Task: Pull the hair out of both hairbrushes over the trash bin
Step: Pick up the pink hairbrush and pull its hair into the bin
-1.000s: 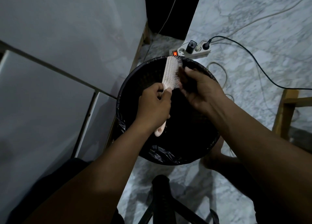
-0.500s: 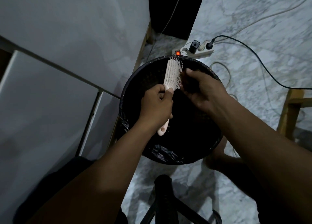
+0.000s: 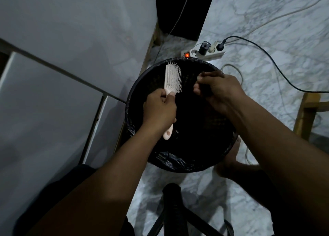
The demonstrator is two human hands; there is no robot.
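Observation:
A pale pink hairbrush (image 3: 172, 79) points away from me over the round black trash bin (image 3: 135, 93), bristles facing right. My left hand (image 3: 159, 109) grips its handle, whose end sticks out below my palm. My right hand (image 3: 218, 89) hovers over the bin's right half, apart from the brush, fingers pinched together; a dark tuft seems to sit between them, but it is hard to tell against the dark bin. Only one hairbrush is in view.
The bin stands on a marble floor beside a white cabinet (image 3: 62, 66). A power strip (image 3: 203, 52) with a red light and plugged cables lies just behind it. A wooden leg (image 3: 304, 118) is at the right, a black stand (image 3: 173, 209) near my feet.
My right hand has pulled away from the bristles to the right. The brush has shifted slightly left with my left hand.

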